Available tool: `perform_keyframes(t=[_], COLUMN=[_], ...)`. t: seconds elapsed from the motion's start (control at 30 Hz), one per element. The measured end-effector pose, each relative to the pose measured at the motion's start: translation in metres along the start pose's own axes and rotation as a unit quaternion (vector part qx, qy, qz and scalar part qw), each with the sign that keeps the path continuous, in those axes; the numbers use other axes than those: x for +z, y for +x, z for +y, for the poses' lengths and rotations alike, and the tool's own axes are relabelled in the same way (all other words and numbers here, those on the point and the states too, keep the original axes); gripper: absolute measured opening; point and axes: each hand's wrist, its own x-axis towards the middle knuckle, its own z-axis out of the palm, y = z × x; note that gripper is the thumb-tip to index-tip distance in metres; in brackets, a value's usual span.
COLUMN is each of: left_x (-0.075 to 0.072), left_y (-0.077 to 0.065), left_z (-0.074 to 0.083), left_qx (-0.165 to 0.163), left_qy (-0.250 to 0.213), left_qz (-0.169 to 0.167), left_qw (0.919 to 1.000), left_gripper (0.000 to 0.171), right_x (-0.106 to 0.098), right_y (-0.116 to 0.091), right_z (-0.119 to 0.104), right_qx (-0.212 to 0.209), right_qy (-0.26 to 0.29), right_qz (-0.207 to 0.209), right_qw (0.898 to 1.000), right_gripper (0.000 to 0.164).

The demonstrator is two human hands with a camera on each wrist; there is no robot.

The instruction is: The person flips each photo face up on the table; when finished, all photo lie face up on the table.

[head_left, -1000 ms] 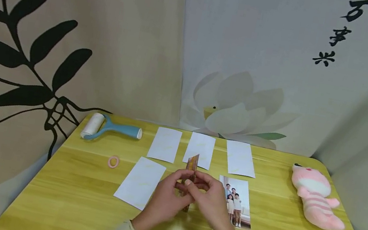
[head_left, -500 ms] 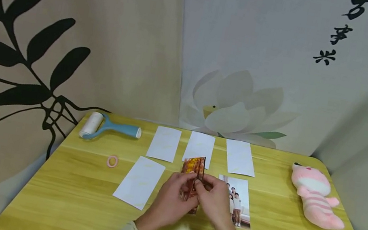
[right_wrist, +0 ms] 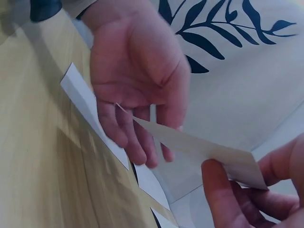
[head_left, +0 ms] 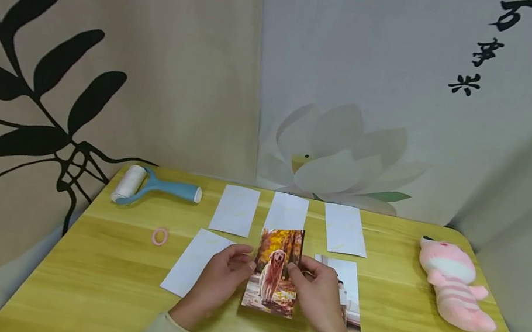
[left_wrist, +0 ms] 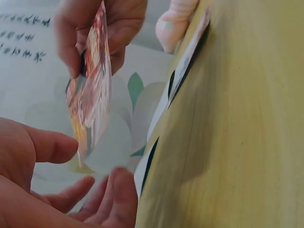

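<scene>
Dog photo (head_left: 271, 280) is hanging above the counter (head_left: 115, 294), about midway between its left and right edges. Right hand (head_left: 319, 299) is pinching the photo's right side between thumb and fingers. Left hand (head_left: 219, 278) is waiting by the other side, fingers loosely parted, gripping nothing; contact unclear. Photo is probably weighing next to nothing, flexing readily, its glossy-looking face risking slips and creases; long sides are offering the safest hold.

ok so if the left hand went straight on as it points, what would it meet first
Probably the rectangular paper photo of a brown dog among orange leaves, pinched by the right hand: in the head view, the photo's left edge lies close to the left hand; depth is unclear.
</scene>
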Motion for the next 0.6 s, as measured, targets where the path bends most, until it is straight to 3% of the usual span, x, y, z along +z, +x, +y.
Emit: perform_keyframes(t=[0.1, 0.23, 0.47, 0.6], left_x=[-0.001, 0.000, 0.000, -0.001], left_y=[0.002, 0.005, 0.006, 0.004], left_z=[-0.003, -0.004, -0.005, -0.006], left_qx=[-0.024, -0.050, -0.054, -0.060], left_qy=[-0.047, -0.073, -0.101, -0.102], left_qz=[-0.009, -0.007, 0.004, 0.008], left_qw=[0.9986, 0.9961, 0.9935, 0.9929], left_gripper=[0.043, 0.039, 0.036, 0.036], right_x=[0.001, 0.001, -0.007, -0.012], right_y=[-0.001, 0.000, 0.005, 0.006], right_z=[0.002, 0.004, 0.009, 0.013], right_qx=[0.003, 0.003, 0.006, 0.017], right_qy=[0.016, 0.032, -0.020, -0.010], right_qz=[-0.003, -0.012, 0.010, 0.002], right_qw=[1.000, 0.999, 1.000, 1.000], right_gripper=[0.028, 0.030, 0.047, 0.046])
